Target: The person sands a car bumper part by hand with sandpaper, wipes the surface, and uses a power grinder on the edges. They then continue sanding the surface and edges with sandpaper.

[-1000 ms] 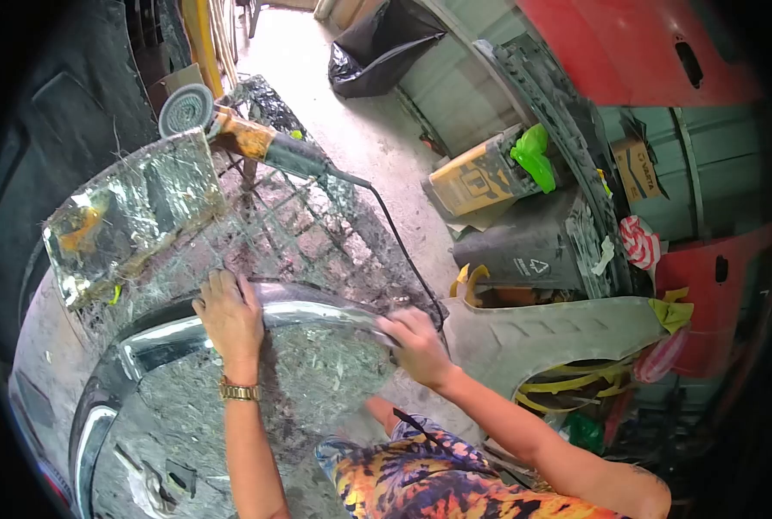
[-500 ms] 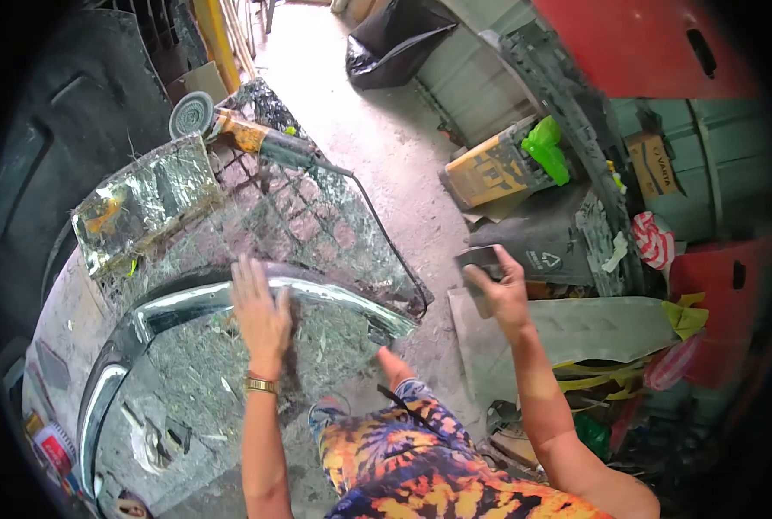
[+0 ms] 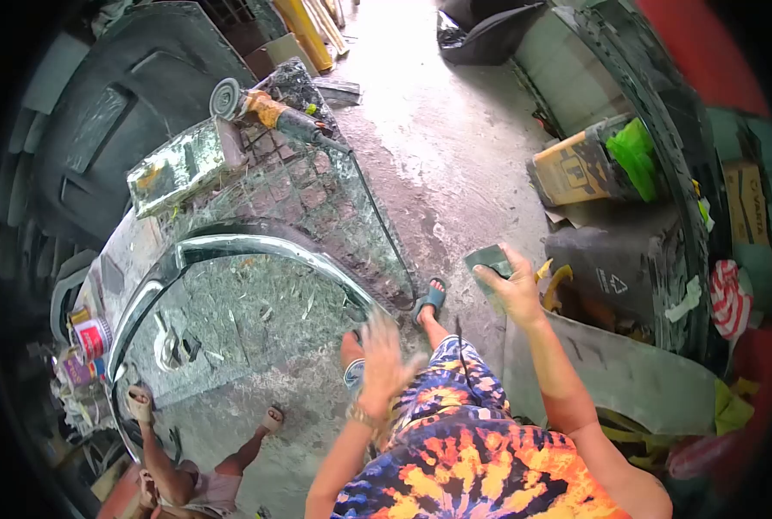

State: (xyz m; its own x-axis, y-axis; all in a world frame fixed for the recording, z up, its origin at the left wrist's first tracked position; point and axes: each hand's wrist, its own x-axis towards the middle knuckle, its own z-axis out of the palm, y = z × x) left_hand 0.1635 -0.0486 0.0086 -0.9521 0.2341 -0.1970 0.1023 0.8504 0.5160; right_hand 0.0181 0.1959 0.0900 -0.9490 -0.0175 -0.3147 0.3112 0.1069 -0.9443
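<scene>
My right hand (image 3: 514,287) is raised to the right of the workbench and grips a small dark sanding pad (image 3: 490,259). My left hand (image 3: 380,356) hangs blurred in front of my body with fingers spread and holds nothing. It is just off the near end of a curved chrome-edged panel (image 3: 230,246) that arches over the mesh bench. An orange angle grinder (image 3: 261,108) lies at the bench's far end, and its cord runs down the bench edge.
A shiny foil-wrapped slab (image 3: 174,169) lies on the bench near the grinder. A big tyre (image 3: 101,112) stands at left. Cans (image 3: 88,342) sit at lower left. Another person's legs (image 3: 191,471) show below. A yellow box (image 3: 576,169) and grey body panels (image 3: 628,372) crowd the right.
My left hand has come off the chrome panel and swung down toward my body. My right hand stays lifted with the pad. The view has tilted down and shifted back from the bench.
</scene>
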